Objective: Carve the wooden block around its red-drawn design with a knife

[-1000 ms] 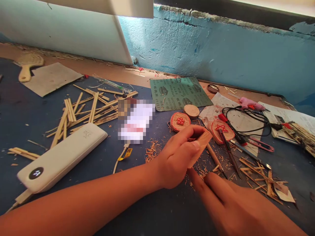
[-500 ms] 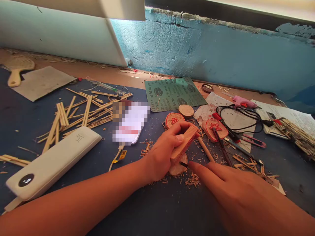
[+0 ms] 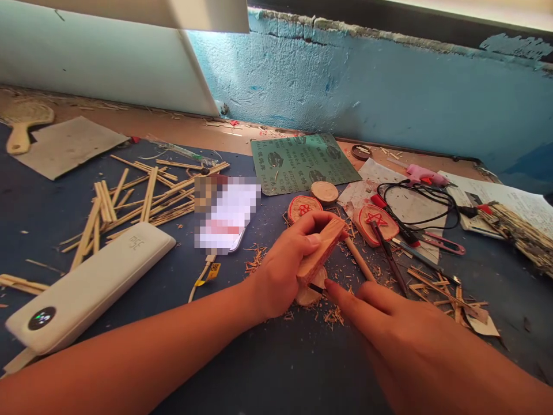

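Note:
A small wooden block (image 3: 323, 246) is gripped in my left hand (image 3: 285, 265), held tilted, with a reddish rough side facing right. My right hand (image 3: 384, 317) is closed on a carving tool (image 3: 317, 288); only its dark narrow blade shows, its tip at the lower end of the block, and the handle is hidden under my fingers. Beneath the block lies a pale round wood slice (image 3: 307, 296), partly covered. Wood shavings (image 3: 333, 314) are scattered around both hands. Just beyond my right fingers lies a wooden rod (image 3: 359, 260).
Behind are wood slices with a red flower (image 3: 305, 207) and a red star (image 3: 374, 222), and green sandpaper (image 3: 302, 164). To the left lie a phone (image 3: 228, 216), a white power bank (image 3: 90, 288) and thin sticks (image 3: 149, 193). A pink glue gun (image 3: 425, 174) rests at right.
The blade and my right fingertips have shifted slightly left, toward the lower end of the block. My left hand still holds the block; the whole view has shifted a little.

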Demonstrator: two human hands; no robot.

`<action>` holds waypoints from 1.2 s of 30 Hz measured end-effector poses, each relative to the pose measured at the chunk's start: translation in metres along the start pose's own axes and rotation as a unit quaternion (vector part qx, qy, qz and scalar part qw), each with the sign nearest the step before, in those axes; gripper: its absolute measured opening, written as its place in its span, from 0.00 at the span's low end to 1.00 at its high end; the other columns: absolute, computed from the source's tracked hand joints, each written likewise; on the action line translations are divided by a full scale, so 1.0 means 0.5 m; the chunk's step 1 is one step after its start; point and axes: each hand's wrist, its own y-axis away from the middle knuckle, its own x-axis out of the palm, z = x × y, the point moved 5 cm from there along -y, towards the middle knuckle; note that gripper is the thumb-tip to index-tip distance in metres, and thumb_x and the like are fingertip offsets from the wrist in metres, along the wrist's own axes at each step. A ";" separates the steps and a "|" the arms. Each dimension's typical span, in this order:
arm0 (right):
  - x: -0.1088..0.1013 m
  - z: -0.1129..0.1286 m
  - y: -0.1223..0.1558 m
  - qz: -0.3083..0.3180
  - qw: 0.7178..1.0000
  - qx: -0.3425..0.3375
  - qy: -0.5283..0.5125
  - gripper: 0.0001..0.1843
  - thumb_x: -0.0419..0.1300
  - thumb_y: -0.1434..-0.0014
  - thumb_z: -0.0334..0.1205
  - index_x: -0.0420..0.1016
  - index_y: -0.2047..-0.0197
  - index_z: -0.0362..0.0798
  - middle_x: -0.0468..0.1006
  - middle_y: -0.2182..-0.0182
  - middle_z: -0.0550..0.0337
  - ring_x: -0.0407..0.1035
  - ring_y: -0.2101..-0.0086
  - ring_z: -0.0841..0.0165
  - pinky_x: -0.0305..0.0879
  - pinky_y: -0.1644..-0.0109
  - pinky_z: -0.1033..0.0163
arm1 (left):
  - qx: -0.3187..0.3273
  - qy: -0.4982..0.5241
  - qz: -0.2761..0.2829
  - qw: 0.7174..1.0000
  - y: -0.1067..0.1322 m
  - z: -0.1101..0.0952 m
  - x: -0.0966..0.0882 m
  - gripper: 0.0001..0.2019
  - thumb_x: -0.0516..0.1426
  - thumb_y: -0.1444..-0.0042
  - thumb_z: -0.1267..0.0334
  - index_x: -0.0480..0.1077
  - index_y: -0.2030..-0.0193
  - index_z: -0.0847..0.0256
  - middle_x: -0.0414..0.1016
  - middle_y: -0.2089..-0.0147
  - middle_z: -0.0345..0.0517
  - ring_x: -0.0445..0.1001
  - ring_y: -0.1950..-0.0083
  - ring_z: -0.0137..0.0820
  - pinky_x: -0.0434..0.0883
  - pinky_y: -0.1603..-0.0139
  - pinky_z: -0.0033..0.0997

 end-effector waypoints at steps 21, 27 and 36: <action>-0.008 0.053 -0.001 -0.085 0.989 -0.062 0.104 0.35 0.59 0.49 0.27 0.80 0.37 0.28 0.81 0.71 0.53 0.72 0.79 0.68 0.58 0.85 0.64 | -0.013 -0.079 -0.005 0.997 0.005 0.000 0.012 0.17 0.56 0.33 0.52 0.74 0.42 0.55 0.77 0.44 0.47 0.72 0.44 0.44 0.65 0.44 0.42; -0.010 0.041 -0.033 0.052 0.997 -0.035 0.034 0.26 0.63 0.50 0.32 0.84 0.47 0.36 0.82 0.69 0.53 0.72 0.76 0.66 0.68 0.73 0.61 | -0.015 -0.075 -0.013 0.997 0.004 0.006 0.008 0.17 0.57 0.34 0.52 0.75 0.43 0.54 0.77 0.47 0.47 0.72 0.43 0.46 0.65 0.44 0.43; -0.020 0.063 -0.025 -0.002 0.996 -0.060 0.062 0.13 0.66 0.44 0.34 0.87 0.57 0.40 0.80 0.73 0.52 0.69 0.78 0.66 0.57 0.81 0.62 | 0.001 -0.057 -0.015 0.998 -0.001 0.000 0.014 0.16 0.58 0.36 0.54 0.76 0.45 0.56 0.78 0.46 0.46 0.72 0.45 0.43 0.66 0.45 0.39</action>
